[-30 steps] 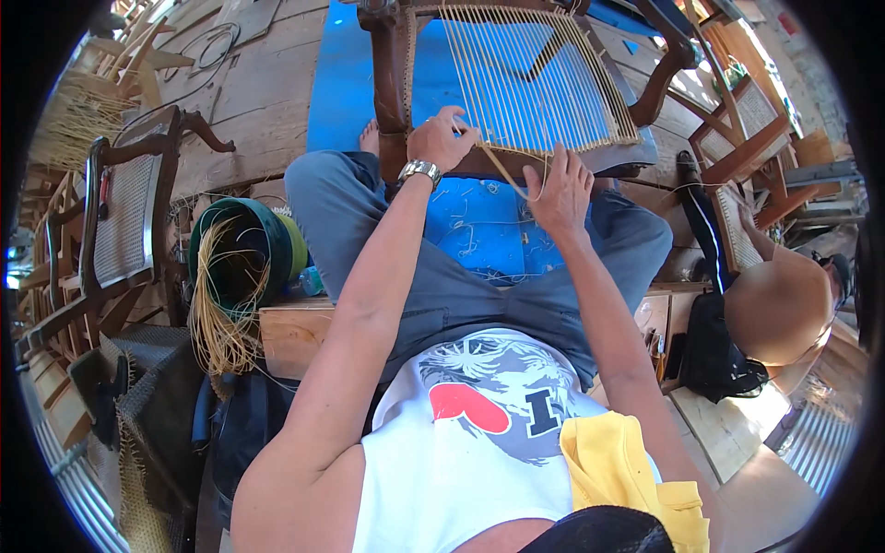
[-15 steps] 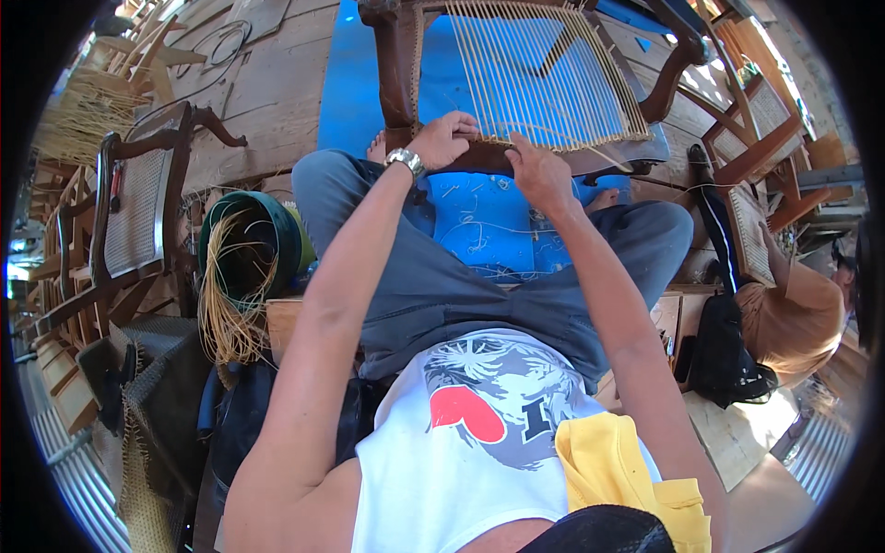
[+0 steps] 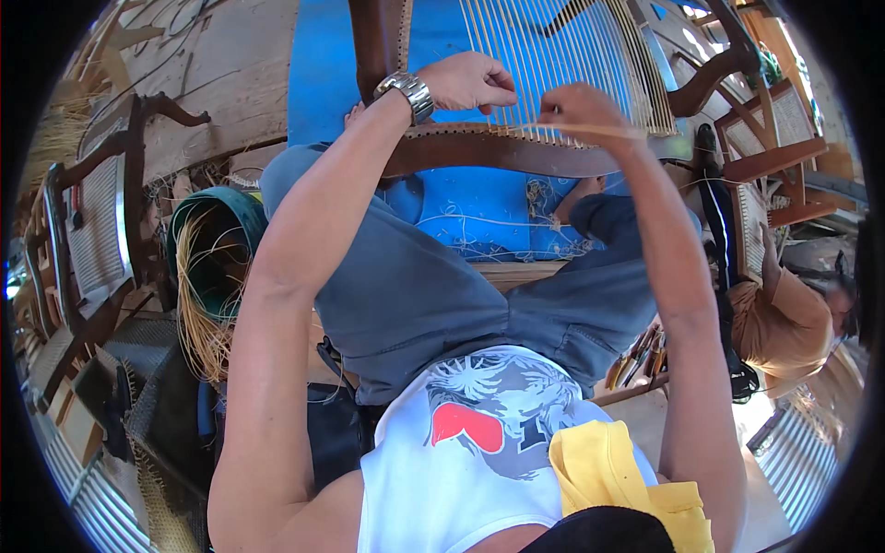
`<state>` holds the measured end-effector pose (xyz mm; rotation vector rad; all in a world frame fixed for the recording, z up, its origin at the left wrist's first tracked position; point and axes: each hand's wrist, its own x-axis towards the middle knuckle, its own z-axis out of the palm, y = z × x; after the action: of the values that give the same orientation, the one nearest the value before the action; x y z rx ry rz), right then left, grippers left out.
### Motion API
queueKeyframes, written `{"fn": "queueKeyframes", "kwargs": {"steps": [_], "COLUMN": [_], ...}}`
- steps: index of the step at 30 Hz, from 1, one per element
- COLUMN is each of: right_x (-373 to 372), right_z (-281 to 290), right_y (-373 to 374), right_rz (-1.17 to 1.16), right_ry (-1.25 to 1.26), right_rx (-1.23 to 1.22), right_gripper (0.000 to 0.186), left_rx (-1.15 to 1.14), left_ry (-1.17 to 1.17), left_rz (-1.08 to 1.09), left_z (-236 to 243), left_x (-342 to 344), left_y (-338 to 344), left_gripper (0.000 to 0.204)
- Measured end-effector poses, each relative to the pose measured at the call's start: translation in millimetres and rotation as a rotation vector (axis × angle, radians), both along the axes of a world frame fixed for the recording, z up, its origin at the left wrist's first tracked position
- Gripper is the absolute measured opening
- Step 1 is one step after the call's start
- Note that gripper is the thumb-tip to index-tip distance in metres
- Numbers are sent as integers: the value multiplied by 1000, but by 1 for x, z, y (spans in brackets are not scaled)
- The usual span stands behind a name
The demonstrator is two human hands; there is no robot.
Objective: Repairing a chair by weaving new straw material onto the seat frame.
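A plank floor [image 3: 244, 88] runs around you, with a blue sheet [image 3: 320, 74] spread beneath the chair frame [image 3: 378, 41]. Just beyond your knees sits its near rail [image 3: 507, 157], curved dark wood lined with small holes. Half a second ago both hands were down at that rail; now they have come off it, over the seat opening and apart, so work at the edge seems momentarily paused. Your left hand [image 3: 470, 83] is half closed, thumb near the curled fingers; I cannot tell whether it pinches anything. Your right hand [image 3: 585, 106] is curled, a blurred pale strand [image 3: 604, 131] crossing its wrist; whether it grips that is unclear. Farther off, parallel cane strands [image 3: 636, 83] span the opening.
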<state>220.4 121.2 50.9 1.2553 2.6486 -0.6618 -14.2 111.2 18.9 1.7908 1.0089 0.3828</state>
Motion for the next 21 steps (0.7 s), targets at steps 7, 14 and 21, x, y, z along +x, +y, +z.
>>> {"fn": "queueKeyframes", "kwargs": {"steps": [7, 14, 21], "right_x": [26, 53, 77], "right_z": [14, 7, -10], "right_y": [15, -20, -54], "right_rz": [-54, -198, -420], "right_ry": [56, -104, 72], "right_rx": [101, 13, 8], "right_gripper": [27, 33, 29], "left_rx": [114, 207, 227], "left_ry": [111, 173, 298], "left_rz": [0, 99, 76], "left_z": [2, -7, -2], "left_x": [3, -8, -6], "left_y": [0, 2, 4], "left_gripper": [47, 36, 35]}}
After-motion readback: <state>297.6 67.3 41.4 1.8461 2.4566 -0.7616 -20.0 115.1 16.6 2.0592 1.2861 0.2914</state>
